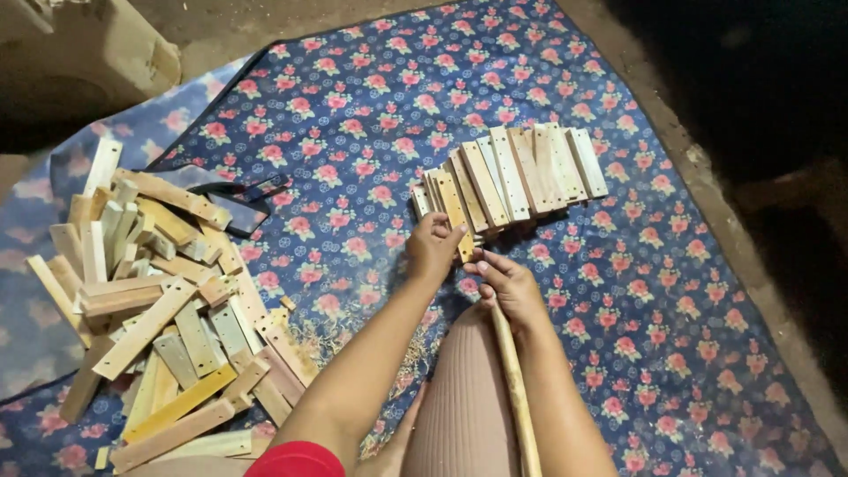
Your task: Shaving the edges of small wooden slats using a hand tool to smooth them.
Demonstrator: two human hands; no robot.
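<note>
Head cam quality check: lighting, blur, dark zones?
Head view: light falls mainly on the floral mat, its middle evenly lit; the top right corner and right edge drop to near black, detail lost. The slat row and slat pile are sharp, no glare. Left hand and right hand show little motion blur. The stick is slightly soft near the bottom edge.

- The fanned row of slats (508,177) is bare wood, pale, matt and sawn flat.
- The heap of offcuts (163,300) is the same unpainted wood, rougher, some pieces yellower.
- The stick (515,397) is smooth, light wood.
- The floral sheet (371,115) is soft, matt printed cloth.
- The shavings (402,353) are dry, curly wood.
</note>
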